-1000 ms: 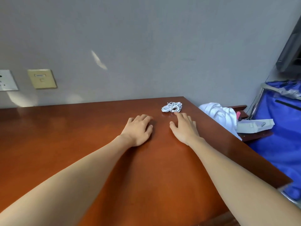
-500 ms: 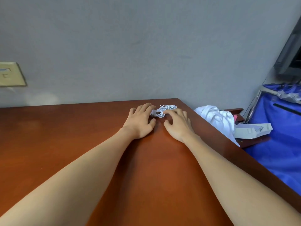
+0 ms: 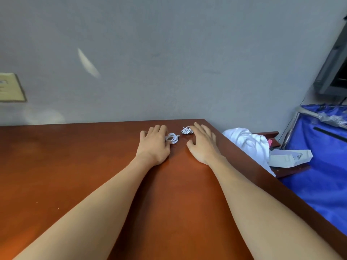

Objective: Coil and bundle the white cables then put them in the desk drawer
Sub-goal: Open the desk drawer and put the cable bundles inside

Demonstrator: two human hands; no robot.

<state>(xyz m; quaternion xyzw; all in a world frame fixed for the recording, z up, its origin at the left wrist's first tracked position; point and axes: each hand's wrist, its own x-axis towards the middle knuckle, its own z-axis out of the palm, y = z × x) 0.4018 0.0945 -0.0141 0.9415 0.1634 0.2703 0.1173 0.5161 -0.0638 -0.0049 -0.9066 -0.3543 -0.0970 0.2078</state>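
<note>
Two small tangles of white cable lie near the far right corner of the brown desk (image 3: 93,166). The left cable tangle (image 3: 173,138) sits against my left hand (image 3: 154,145), whose thumb and forefinger pinch its near edge. The right cable tangle (image 3: 186,130) lies a little farther back. My right hand (image 3: 203,145) rests flat on the desk with fingers spread, its forefinger touching that tangle. No drawer is in view.
The desk's right edge runs just right of my right hand. Beyond it are a white cloth (image 3: 246,141), a pale plastic holder (image 3: 289,158) on a low wooden shelf, and a blue bag (image 3: 323,166). The grey wall stands right behind the cables.
One cable pile has been pulled into two. My left hand drew one tangle leftward and toward me; my right hand stayed with the other near the back edge.
</note>
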